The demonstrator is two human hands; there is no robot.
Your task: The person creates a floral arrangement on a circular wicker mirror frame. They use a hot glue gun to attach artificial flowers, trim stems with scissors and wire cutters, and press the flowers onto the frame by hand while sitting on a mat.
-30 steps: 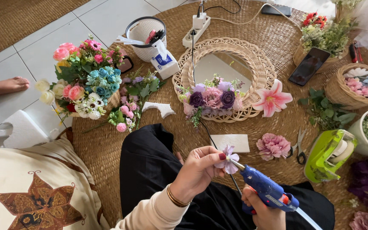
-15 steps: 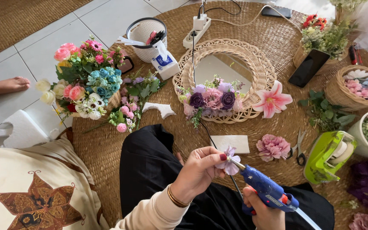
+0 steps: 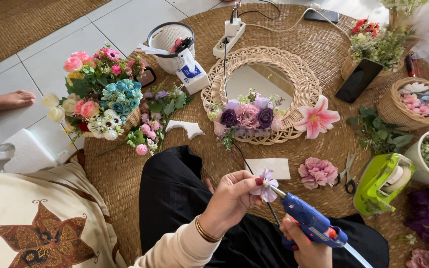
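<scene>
Head view: a small lilac fabric flower [image 3: 265, 185] sits pinched between the thumb and fingertips of the left hand [image 3: 230, 201], held low over the person's lap in black cloth, just short of the woven round mat [image 3: 125, 173]. The right hand [image 3: 306, 245] is closed around the grip of a blue glue gun [image 3: 310, 222], whose long axis runs up and to the left from that hand, so its metal nozzle meets the flower's right side; the tip looks to be touching or all but touching the petals. The flower thus lies left of the gun and right of the left hand's fingers, between the two hands, with the left hand the nearer since it holds it.

Just beyond, on the mat, lies a white card [image 3: 268, 167], and beside it a pink peony head [image 3: 317, 172] and a pair of scissors [image 3: 349, 174]. Further out stands a rattan-framed mirror [image 3: 261, 94] with purple and pink blooms along its lower edge and a pink lily [image 3: 317, 117] at its right. A green tape dispenser [image 3: 382, 182] rests to the right, a basket bouquet [image 3: 98, 99] to the left.
</scene>
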